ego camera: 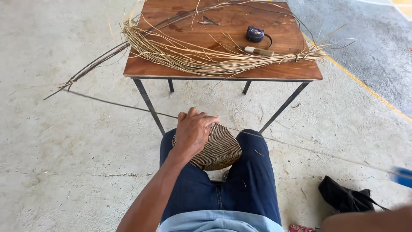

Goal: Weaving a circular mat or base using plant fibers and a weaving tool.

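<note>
One hand is clearly at work from where I watch: my left hand (194, 131) lies palm down on a round woven disc (214, 148), fingers curled over its upper edge and gripping it. That disc is tightly coiled, fine-ribbed, tan and dark in bands, domed a little, and it rests on my lap between thighs in blue jeans (251, 180). A long thin strand (309, 149) runs taut from the disc toward the lower right, where my right hand sits at the frame edge; only a forearm and a blurred blue shape show there, so I cannot tell how its fingers stand. Ahead stands a small square wooden table (300, 71) on thin metal legs, carrying a long bundle of pale dry fibre (201, 58), dark canes, a tape measure (255, 34) and a wooden-handled tool (257, 51). Underfoot is rough grey concrete (64, 163) with a yellow painted line (365, 86); a black bag (343, 195) lies at lower right
</note>
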